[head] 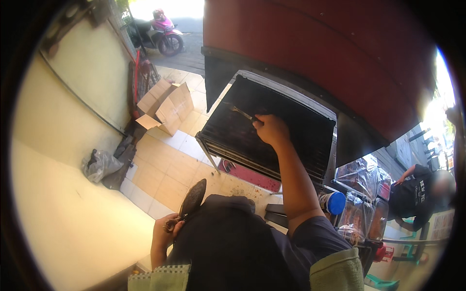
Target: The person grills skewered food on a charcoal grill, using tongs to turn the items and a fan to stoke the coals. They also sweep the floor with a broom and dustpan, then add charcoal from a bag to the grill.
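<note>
My right hand (271, 129) grips the handle of a slim, long-handled utensil (242, 112), reaching out over a charcoal grill (233, 123). The utensil's pale head is over the dark grill top; its exact kind is too blurred to tell. Low and to the left, beside my dark clothing, my left hand (165, 231) holds a dark hand fan (193, 196) by its handle. The fan's blade points up and away from me. The grill stands on legs above a red mat (251, 176).
A red hood (309, 54) overhangs the grill's far side. On the right are a blue-lidded tub (334, 203) and plastic-covered trays of skewers (355, 214), with a person (411, 196) beyond. An opened cardboard box (174, 109) and a plastic bag (102, 165) lie left.
</note>
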A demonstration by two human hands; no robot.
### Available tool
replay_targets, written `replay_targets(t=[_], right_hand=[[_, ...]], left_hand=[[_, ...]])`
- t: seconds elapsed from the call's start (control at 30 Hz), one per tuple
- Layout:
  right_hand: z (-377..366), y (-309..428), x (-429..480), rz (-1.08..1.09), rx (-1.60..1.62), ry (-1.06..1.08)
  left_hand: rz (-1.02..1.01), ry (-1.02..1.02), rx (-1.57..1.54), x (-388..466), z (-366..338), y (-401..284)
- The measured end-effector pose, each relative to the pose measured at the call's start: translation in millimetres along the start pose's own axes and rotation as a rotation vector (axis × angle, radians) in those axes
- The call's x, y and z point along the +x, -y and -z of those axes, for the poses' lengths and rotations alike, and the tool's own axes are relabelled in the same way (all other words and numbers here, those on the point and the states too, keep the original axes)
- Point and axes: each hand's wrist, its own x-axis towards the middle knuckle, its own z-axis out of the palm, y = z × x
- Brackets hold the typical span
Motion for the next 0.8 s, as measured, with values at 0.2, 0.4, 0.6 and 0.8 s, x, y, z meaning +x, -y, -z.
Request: replay_targets(t=[0.2,0.4,0.6,0.8], right_hand=[[89.6,-102.0,-81.2,-0.156,0.211,0.076],[45.1,-41.3,-69.5,-0.038,-0.191,0.079],[43.1,-25.4,-75.4,-0.004,-0.181,0.008],[71.2,-133.9,-125.2,-0.274,0.110,0.031]], left_hand=[[0.031,-0.061,0.032,-13.4,5.9,15.2],[0.033,-0.013,-0.023,-9.3,6.1,10.2],[0.023,0.048,0.040,10.4,7.3,-9.3],[0.038,-0.055,-0.035,-12.8,10.6,20.4]])
